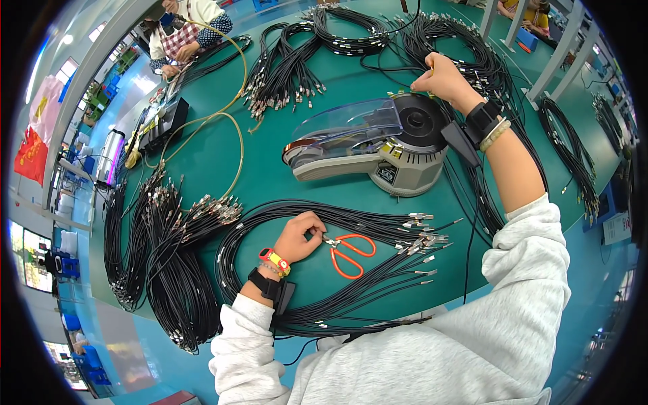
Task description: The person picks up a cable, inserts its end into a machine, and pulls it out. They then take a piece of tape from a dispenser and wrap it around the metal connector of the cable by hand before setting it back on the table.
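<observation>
My right hand (445, 82) is raised at the far edge of a grey tape dispenser (412, 177), just beyond its round black disc (416, 119). Its fingers are pinched together, with a bit of yellow showing by them; what they grip is too small to make out. My left hand (299, 236) is curled closed over the near bundle of black cables (231, 264), and whatever is inside its fingers is hidden. Right beside its fingertips lie small scissors (352, 255) with orange handles, their blades partly behind the hand. A clear cover (351, 125) spans the dispenser's left part.
More black cable bundles lie at the left (172, 270), the back (347, 44) and the right (574, 155) of the green table (283, 158). A yellowish hose (241, 145) loops near a black box (165, 125). Another person (189, 40) works at the far left.
</observation>
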The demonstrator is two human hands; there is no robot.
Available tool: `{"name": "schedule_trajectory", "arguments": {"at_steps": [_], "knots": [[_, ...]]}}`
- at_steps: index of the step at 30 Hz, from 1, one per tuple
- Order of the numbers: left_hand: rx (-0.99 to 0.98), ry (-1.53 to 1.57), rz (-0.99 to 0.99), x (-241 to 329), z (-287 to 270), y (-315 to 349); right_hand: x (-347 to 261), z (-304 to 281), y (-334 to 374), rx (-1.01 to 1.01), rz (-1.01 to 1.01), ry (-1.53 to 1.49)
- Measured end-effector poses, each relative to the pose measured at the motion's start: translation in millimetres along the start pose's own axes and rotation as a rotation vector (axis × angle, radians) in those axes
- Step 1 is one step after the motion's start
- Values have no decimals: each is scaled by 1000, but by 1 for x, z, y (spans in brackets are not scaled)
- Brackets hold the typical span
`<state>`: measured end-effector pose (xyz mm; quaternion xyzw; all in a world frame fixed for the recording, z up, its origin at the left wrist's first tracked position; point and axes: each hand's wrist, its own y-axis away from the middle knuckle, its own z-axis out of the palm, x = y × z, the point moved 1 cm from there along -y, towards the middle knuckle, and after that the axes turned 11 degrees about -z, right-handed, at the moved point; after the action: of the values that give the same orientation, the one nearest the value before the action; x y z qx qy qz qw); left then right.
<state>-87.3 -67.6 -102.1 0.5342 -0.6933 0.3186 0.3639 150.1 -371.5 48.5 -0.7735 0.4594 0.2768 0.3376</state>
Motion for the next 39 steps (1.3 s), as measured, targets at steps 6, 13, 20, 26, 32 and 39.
{"name": "schedule_trajectory", "arguments": {"at_steps": [6,13,20,26,32,39], "knots": [[0,-5,-11,3,-2,-1,7,4,-1,-11,101,-6],[0,-19,-13,3,-7,-5,2,-1,2,92,-43,24],[3,-3,13,-5,-12,-15,-53,1,47,103,-49,-413],[108,-80,131,53,-24,-35,-89,18,77,-28,-204,-803],[64,97,159,186,3,-44,-110,31,103,10,-309,-937],[-87,509,44,207,29,-34,-111,42,125,173,-577,-746]]}}
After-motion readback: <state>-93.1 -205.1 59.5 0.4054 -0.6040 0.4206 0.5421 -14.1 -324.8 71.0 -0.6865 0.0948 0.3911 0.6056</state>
